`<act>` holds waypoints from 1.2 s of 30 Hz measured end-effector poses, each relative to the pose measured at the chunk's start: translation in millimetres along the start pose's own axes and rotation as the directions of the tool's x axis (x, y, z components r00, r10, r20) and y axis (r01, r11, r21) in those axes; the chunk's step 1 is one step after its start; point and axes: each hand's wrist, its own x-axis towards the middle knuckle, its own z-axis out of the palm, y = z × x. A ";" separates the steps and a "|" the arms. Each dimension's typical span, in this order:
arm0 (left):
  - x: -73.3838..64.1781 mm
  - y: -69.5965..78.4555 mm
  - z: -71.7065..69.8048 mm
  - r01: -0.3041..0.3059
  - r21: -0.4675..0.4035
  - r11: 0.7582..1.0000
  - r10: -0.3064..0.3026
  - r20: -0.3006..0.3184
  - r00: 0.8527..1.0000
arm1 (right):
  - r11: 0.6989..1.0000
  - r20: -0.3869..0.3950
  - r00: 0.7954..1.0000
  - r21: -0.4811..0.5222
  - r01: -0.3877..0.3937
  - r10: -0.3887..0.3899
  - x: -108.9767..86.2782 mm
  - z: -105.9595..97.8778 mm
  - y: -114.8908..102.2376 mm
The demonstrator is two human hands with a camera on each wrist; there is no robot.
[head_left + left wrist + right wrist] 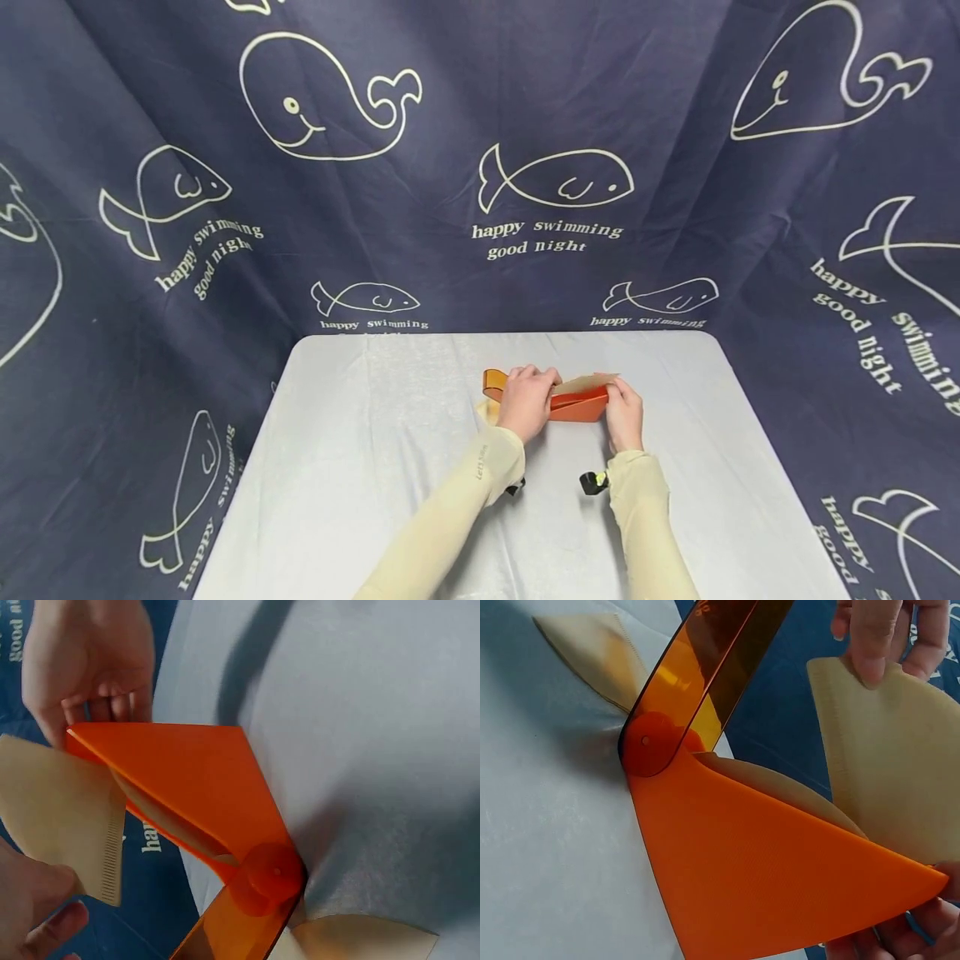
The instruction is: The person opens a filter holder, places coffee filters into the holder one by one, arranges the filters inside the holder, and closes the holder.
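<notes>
An orange coffee filter case [579, 410] stands on the table, its hinged translucent amber lid [712, 667] swung back to the left. My right hand [626, 417] holds the case by its right corner, fingers curled at the edge. Between the thumb and fingers of my left hand [525, 404] is a tan paper coffee filter [64, 810], pinched near its crimped edge above the open case. Inside the case, the edge of more filter paper [787, 791] shows. Another paper filter [367, 937] lies on the table beside the hinge, partly behind the lid.
A pale cloth covers the table [337, 467]. Dark blue curtains [450, 108] with white fish and whale prints hang behind and at both sides. Black wrist-worn cameras [594, 482] sit below the hands.
</notes>
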 end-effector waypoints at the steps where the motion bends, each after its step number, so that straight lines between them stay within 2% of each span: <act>1: 0.4 1.2 1.6 0.000 0.035 0.999 0.000 0.014 1.000 | 1.000 -0.004 1.000 0.001 0.004 -0.004 0.1 -0.1 0.4; 8: 0.1 6.2 16.2 -0.047 0.207 0.977 0.020 0.130 0.991 | 1.000 -0.005 1.000 0.014 0.007 -0.007 2.2 0.1 1.5; 12: -0.3 8.7 21.3 -0.067 0.274 0.959 0.028 0.145 0.989 | 1.000 0.015 1.000 0.020 -0.007 0.007 2.6 -1.0 1.3; 21: -5.0 17.8 30.0 -0.055 0.369 0.928 -0.016 0.186 0.982 | 1.000 0.024 1.000 0.024 -0.003 0.002 1.3 -2.3 1.5; 29: -7.2 21.9 42.6 -0.099 0.392 0.915 0.021 0.200 0.980 | 0.999 0.008 1.000 0.037 0.000 -0.001 2.2 -2.1 2.4; 36: -10.0 20.9 46.4 -0.067 0.284 0.956 0.009 0.201 0.980 | 1.000 0.001 1.000 0.028 0.007 -0.007 0.9 -1.3 3.8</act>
